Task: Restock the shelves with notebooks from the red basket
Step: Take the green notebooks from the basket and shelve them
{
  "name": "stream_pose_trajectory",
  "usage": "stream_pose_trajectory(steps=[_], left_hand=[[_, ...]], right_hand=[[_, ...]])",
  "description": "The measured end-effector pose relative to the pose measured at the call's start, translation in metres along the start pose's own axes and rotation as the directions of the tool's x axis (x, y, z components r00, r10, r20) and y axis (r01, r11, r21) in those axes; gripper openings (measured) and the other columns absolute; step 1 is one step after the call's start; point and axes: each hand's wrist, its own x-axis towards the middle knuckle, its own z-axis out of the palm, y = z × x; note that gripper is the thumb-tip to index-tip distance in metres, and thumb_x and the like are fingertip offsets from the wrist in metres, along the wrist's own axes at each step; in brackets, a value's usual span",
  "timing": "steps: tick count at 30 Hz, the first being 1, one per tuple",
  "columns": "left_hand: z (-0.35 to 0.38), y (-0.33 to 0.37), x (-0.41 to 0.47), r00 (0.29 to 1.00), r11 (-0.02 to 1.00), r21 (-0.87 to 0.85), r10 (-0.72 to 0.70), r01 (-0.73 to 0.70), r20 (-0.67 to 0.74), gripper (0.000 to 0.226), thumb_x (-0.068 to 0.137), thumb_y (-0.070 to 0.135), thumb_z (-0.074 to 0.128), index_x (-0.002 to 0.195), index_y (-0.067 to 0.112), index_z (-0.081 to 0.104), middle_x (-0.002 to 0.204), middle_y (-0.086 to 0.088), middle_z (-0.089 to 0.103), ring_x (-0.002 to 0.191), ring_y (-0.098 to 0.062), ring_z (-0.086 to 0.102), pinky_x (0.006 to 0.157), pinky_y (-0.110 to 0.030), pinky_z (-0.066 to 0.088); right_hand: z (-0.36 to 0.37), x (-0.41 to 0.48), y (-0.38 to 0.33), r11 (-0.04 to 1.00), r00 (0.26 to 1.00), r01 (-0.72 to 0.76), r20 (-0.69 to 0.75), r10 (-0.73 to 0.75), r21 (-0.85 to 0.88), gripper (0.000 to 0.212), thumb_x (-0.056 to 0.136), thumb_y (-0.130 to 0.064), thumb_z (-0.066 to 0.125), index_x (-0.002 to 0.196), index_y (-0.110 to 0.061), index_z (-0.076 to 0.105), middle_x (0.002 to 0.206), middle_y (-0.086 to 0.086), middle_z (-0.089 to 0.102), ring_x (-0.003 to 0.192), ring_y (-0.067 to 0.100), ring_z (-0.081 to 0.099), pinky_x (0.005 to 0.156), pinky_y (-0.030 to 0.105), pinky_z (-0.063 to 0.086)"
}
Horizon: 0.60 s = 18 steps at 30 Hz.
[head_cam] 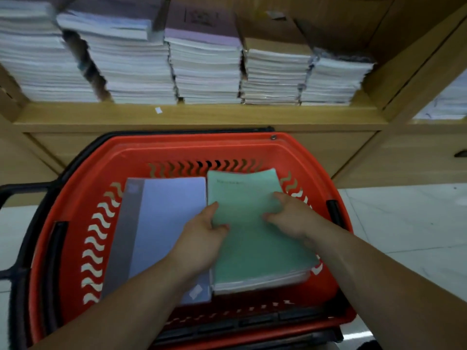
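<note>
1. Head view: the red basket (192, 145) fills the lower middle of the picture. It has wavy slots in its walls and black handles (20, 248) along its left side.
2. Two piles lie flat inside the basket, side by side and touching. The green notebooks (255, 251) are in its right half and the lavender notebooks (166, 218), with a grey strip along their left edge, are in its left half.
3. The left hand (202, 236) grips the left edge of the green notebooks. Its thumb lies on the top cover and its fingers curl along the edge where the two piles meet.
4. The right hand (293, 218) holds the same pile from the side nearer the basket's right wall. Its thumb and a finger press on the cover, and its other fingers go over the right edge, out of sight.
5. The top green cover bows upward at its far end, toward the basket's far wall.
6. Beyond the basket's far rim runs a wooden shelf (202, 117), with a small white label (158, 110) on its front part.
7. On that shelf, above the basket, five stacks of notebooks (207, 69) stand in a row, mostly showing white page edges. The picture is blurred there.
8. To the right of the basket lies a pale tiled floor (404, 223).
</note>
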Motion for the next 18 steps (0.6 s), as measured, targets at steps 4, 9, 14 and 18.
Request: stream_pose_trajectory(steps=[4, 9, 14, 18], left_hand=[[-0.002, -0.005, 0.007, 0.997, 0.921, -0.383, -0.081, 0.067, -0.019, 0.052, 0.096, 0.008, 0.06, 0.147, 0.019, 0.051, 0.137, -0.005, 0.064, 0.118, -0.021, 0.065, 0.104, -0.045, 0.05], [-0.004, 0.0, 0.008, 0.98, 0.818, -0.563, -0.188, 0.116, -0.071, 0.028, 0.1, 0.004, 0.054, 0.117, 0.023, 0.065, 0.093, -0.003, 0.078, 0.071, -0.016, 0.074, 0.061, -0.031, 0.053], [0.002, 0.003, 0.011, 0.95, 0.815, -0.544, -0.296, 0.2, -0.094, 0.061, 0.097, 0.008, 0.063, 0.152, 0.011, 0.038, 0.13, -0.017, 0.065, 0.102, -0.032, 0.069, 0.089, -0.046, 0.057], [0.009, 0.002, 0.009, 0.959, 0.844, -0.501, -0.27, 0.191, -0.09, 0.059, 0.095, 0.003, 0.062, 0.15, 0.01, 0.041, 0.121, -0.007, 0.071, 0.101, -0.026, 0.07, 0.086, -0.041, 0.059]], right_hand=[[-0.001, -0.005, 0.002, 0.977, 0.999, 0.006, -0.048, 0.005, 0.211, 0.037, 0.082, -0.011, 0.065, 0.118, -0.019, 0.068, 0.105, 0.001, 0.076, 0.09, 0.023, 0.074, 0.085, 0.042, 0.062], [-0.005, -0.01, 0.0, 0.947, 0.999, -0.016, -0.037, 0.029, 0.32, 0.041, 0.092, 0.001, 0.059, 0.124, -0.024, 0.062, 0.098, -0.001, 0.071, 0.086, 0.02, 0.072, 0.078, 0.032, 0.062], [-0.004, -0.012, -0.001, 0.944, 0.999, -0.033, -0.013, 0.04, 0.329, 0.034, 0.091, 0.0, 0.06, 0.116, -0.023, 0.063, 0.099, 0.001, 0.073, 0.089, 0.024, 0.073, 0.078, 0.035, 0.062], [-0.003, -0.015, -0.002, 0.942, 0.997, -0.041, -0.045, 0.059, 0.332, 0.037, 0.09, -0.003, 0.064, 0.121, -0.023, 0.064, 0.096, -0.002, 0.071, 0.093, 0.026, 0.073, 0.089, 0.044, 0.061]])
